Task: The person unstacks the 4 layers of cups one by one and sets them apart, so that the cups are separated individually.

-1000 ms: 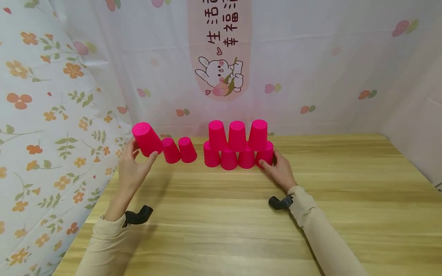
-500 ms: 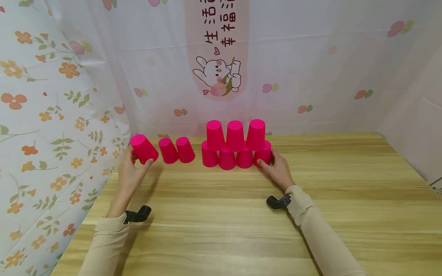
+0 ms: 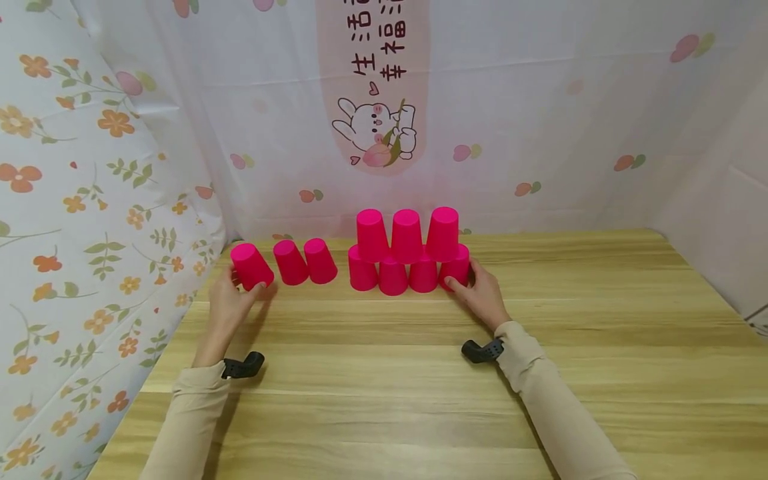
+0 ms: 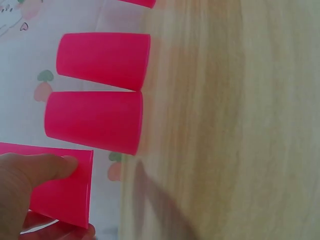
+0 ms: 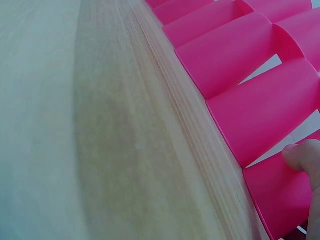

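Observation:
At the left of the table my left hand (image 3: 231,303) grips an upside-down pink cup (image 3: 251,265), thumb on the near side. In the left wrist view that cup's rim (image 4: 90,190) shows short of the table edge. Just right of it, two more upside-down cups, a left one (image 3: 291,263) and a right one (image 3: 321,261), stand side by side. My right hand (image 3: 485,297) holds the rightmost cup (image 3: 454,267) of a bottom row of several. On that row sit three upside-down cups, the middle one (image 3: 407,237) among them. The right wrist view shows my thumb (image 5: 304,157) against the end cup.
The wooden table (image 3: 384,387) reaches back to a white printed curtain (image 3: 516,120). A flowered curtain (image 3: 102,220) hangs along the left side, close to my left hand. Each wrist wears a black camera mount, such as the left one (image 3: 245,365).
My left hand has lowered its cup toward the table, to the left of the two standing cups. The right hand stays on the end cup, and the stack is unchanged.

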`<state>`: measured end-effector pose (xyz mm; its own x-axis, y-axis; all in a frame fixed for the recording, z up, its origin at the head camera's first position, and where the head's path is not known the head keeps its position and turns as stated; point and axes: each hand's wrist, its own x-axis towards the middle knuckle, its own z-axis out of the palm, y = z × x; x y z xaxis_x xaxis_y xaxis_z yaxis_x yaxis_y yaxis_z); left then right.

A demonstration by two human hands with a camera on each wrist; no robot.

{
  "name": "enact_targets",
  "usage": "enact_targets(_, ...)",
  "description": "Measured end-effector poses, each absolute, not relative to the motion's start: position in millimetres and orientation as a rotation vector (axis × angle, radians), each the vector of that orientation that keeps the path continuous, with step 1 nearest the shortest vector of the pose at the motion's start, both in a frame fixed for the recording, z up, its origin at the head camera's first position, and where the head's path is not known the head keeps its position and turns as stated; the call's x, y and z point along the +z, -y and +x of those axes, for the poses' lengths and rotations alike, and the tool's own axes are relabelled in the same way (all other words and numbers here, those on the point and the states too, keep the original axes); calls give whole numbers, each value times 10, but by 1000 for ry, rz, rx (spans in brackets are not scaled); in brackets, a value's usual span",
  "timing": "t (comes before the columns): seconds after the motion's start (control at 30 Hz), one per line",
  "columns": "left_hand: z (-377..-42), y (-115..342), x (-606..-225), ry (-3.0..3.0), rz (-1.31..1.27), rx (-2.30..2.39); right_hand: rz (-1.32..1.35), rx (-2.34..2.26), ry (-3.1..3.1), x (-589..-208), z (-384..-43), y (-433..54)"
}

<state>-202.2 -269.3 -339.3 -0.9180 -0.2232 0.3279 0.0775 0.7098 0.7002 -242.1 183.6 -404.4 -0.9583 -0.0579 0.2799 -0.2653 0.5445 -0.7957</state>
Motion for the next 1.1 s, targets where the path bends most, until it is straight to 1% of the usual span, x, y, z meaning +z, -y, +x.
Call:
enact_targets(0.33, -2090, 2696, -3476, 2552, 166, -1031, 274, 1390, 2544, -4026, -2420, -1833)
enact_targets(0.77, -2137, 2689, -3537, 2591, 116, -1031, 271, 1382, 2540, -4043, -2426, -1828)
enact_targets(1.1, -2167, 2739, -3636, 2544, -7, -992, 279, 1393, 2545, -4051, -2420, -1830)
